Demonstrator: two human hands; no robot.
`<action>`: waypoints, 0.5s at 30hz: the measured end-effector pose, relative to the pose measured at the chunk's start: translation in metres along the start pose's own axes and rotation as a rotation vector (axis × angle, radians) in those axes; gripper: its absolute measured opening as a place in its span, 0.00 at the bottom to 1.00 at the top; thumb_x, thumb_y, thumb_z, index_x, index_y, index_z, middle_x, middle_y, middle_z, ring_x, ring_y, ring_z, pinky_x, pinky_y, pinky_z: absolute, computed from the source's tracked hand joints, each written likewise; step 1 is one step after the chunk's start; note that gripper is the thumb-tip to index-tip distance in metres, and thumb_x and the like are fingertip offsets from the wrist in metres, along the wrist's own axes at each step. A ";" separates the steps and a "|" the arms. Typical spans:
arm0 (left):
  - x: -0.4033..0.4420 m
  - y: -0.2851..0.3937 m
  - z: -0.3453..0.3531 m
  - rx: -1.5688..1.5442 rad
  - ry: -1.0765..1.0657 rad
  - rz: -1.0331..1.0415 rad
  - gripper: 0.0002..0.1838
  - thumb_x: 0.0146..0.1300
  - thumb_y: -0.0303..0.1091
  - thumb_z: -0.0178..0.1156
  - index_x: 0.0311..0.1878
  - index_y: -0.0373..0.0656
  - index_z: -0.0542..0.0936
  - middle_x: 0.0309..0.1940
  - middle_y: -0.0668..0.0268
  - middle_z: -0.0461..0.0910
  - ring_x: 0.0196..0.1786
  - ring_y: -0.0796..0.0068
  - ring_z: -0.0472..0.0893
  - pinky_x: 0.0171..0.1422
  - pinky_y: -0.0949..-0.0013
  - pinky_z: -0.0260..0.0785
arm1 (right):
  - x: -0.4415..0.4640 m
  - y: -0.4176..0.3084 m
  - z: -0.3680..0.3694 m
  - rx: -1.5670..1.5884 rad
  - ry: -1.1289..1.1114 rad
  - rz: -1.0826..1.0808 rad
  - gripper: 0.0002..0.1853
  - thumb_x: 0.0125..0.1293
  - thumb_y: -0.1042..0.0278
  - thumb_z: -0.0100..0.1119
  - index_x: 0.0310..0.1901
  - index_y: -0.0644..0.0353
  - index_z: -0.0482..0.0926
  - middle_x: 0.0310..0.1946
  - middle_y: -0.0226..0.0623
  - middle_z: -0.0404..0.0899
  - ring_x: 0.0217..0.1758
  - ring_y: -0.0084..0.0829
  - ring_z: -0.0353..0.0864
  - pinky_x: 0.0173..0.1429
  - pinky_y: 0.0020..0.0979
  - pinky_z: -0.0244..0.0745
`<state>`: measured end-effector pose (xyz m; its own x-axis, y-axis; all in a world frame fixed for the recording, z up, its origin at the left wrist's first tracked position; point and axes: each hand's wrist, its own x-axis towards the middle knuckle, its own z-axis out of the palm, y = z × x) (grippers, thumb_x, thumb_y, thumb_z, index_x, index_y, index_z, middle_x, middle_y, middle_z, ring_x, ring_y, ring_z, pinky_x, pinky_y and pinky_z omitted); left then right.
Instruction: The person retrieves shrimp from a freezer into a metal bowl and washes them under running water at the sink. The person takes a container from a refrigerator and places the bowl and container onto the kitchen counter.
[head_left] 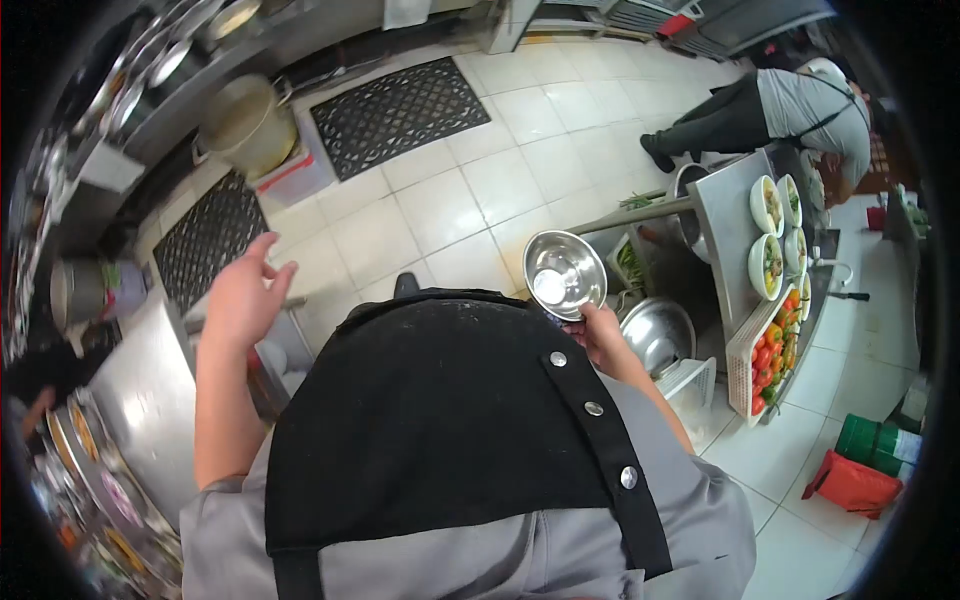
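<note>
Head view: the right hand (602,338) is gripping the near rim of a bowl (563,287), which is facing upward just beyond the apron (430,400), at the right. The left hand (243,298), its forearm (226,405) pointing forward, is hanging half open and empty.

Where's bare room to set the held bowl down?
Left: the steel counter, between the food dishes and left forearm. Right: narrow strip of steel table, between its near edge and the white bowls. Crowded: beyond that strip, with those bowls and the vegetable crate; beside the right hand, another metal bowl.
</note>
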<state>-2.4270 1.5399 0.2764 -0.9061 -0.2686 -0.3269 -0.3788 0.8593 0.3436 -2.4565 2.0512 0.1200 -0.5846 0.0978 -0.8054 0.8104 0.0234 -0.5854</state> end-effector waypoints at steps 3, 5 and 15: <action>0.083 0.065 -0.002 -0.053 -0.039 0.323 0.27 0.63 0.44 0.61 0.64 0.46 0.72 0.43 0.55 0.83 0.49 0.52 0.81 0.55 0.57 0.72 | 0.006 -0.076 -0.001 0.055 0.099 -0.083 0.19 0.67 0.68 0.46 0.59 0.59 0.66 0.39 0.40 0.80 0.29 0.30 0.81 0.30 0.31 0.76; 0.133 0.126 -0.014 -0.065 -0.123 0.426 0.25 0.63 0.40 0.62 0.63 0.44 0.73 0.45 0.54 0.83 0.52 0.53 0.81 0.58 0.58 0.71 | 0.019 -0.120 -0.008 0.168 0.106 -0.137 0.19 0.66 0.69 0.47 0.58 0.60 0.65 0.38 0.41 0.80 0.27 0.31 0.81 0.27 0.30 0.76; 0.417 0.273 0.101 0.009 -0.250 0.349 0.24 0.61 0.44 0.63 0.56 0.41 0.76 0.38 0.50 0.83 0.44 0.50 0.83 0.49 0.55 0.75 | 0.213 -0.346 -0.060 0.537 -0.178 -0.054 0.16 0.69 0.65 0.43 0.49 0.67 0.75 0.36 0.41 0.81 0.30 0.29 0.80 0.34 0.31 0.77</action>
<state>-2.8888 1.7065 0.1454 -0.9056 0.1515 -0.3962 -0.0550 0.8843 0.4638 -2.8593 2.1236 0.1564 -0.6599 -0.0595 -0.7490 0.6729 -0.4905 -0.5538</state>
